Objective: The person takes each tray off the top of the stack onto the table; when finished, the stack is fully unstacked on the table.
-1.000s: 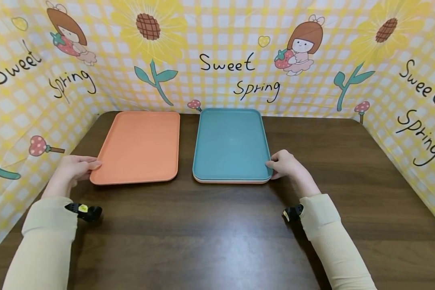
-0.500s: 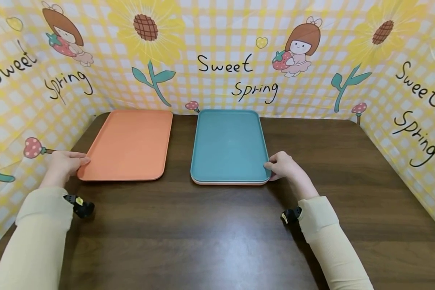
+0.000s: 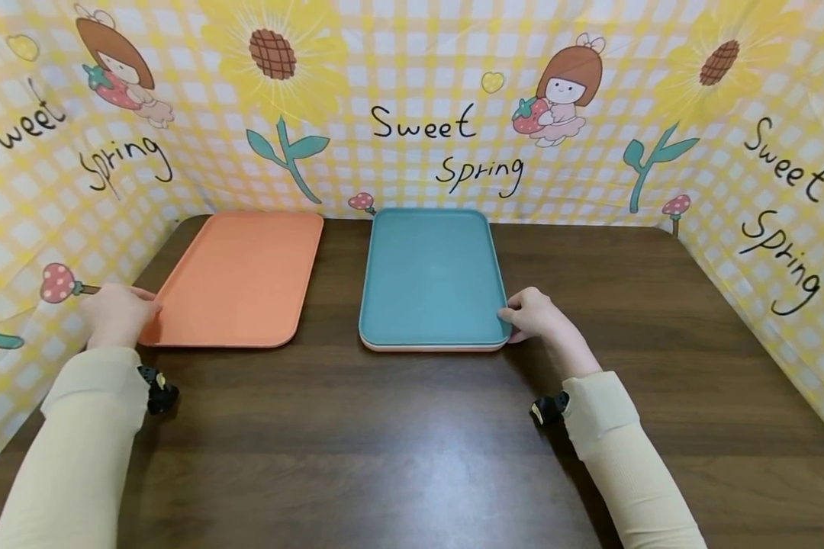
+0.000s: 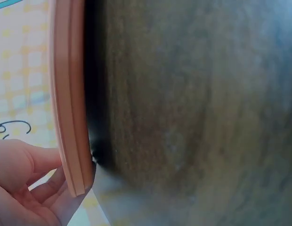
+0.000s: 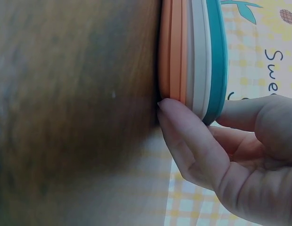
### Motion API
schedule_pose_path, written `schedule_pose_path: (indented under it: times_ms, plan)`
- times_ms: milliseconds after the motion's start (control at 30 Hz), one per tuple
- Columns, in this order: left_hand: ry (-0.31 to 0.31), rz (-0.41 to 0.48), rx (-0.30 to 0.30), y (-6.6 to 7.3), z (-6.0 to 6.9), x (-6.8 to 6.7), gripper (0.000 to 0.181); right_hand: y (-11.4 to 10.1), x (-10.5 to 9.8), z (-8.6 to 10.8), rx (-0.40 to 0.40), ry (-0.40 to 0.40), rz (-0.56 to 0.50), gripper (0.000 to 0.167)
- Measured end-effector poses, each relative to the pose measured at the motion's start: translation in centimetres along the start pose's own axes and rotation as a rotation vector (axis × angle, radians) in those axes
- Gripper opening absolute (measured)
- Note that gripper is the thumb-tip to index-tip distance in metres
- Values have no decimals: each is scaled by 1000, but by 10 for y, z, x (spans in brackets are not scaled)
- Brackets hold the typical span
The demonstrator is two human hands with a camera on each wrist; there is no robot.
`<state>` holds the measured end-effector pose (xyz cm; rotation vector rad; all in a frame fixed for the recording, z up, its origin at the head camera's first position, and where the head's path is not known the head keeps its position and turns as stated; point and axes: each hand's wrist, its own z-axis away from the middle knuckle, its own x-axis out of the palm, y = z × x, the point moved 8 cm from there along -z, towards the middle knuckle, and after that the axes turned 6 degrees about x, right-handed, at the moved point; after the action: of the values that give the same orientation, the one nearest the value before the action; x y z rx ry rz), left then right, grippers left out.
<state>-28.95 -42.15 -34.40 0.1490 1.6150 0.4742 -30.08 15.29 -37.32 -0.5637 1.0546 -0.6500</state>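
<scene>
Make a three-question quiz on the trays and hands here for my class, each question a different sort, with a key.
1. True or false: the left hand holds the tray stack.

2. Put the stack's colours in order, from bottom to top.

3. In the head view, which side of the stack does the right hand grip? A) left B) right C) far

Key:
1. False; it holds the separate orange tray.
2. Orange, white, teal.
3. B.

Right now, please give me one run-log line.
left hand: pinches orange tray | right hand: pinches tray stack | stack top to bottom: teal, white, orange
</scene>
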Motion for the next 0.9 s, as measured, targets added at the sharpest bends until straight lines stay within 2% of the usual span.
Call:
schedule_pose_path:
  times_ms: [167,367,533,700,900]
  plan:
    - [-12,-58,-43,-1,1,2,34,0,1,0,1,0,-7,25]
    - [-26,-34,-111,-7,1,3,35,0,1,0,-2,1,-13,25]
    - [-29,-40,-132,-12,-1,3,35,-1,2,0,1,-3,-11,25]
    - [-21,-89,-126,-11,-3,4,36,-2,2,1,2,-9,-10,25]
    - [-72,-84,-75,-1,-7,6,47,-2,1,1,2,-3,5,25]
